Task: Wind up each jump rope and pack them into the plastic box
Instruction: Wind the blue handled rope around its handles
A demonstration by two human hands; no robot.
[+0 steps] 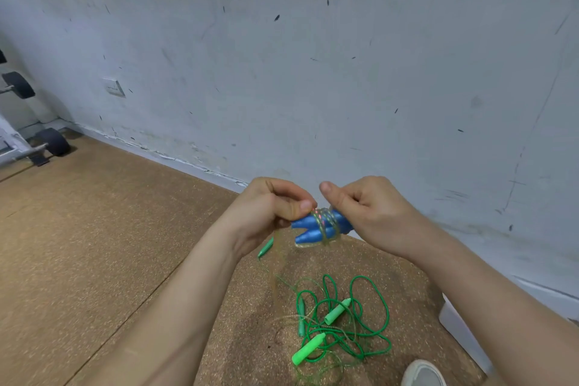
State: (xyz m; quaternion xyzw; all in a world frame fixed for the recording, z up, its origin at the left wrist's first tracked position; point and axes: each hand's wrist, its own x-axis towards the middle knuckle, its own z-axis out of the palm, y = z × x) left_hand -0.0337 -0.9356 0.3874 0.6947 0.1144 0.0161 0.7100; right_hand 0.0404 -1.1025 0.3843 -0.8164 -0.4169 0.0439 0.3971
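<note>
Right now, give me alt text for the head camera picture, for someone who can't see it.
The left hand pinches a clear sparkly rope wound around two blue handles, which the right hand grips. Below, a tangled green jump rope lies on the brown floor, with a white box at the right edge.

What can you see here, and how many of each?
blue handles: two, blue, held up
clear rope: one, glittery, wound round them
green rope: one, green, tangled on floor
light green handles: two, in that tangle
dark green handles: two, one in tangle, one below left wrist
plastic box: one, white, right edge
shoe: one, pale, bottom edge
weights: at least two, black, far left
wall socket: one, white, left wall
left hand: pinches clear rope
right hand: grips blue handles
</note>
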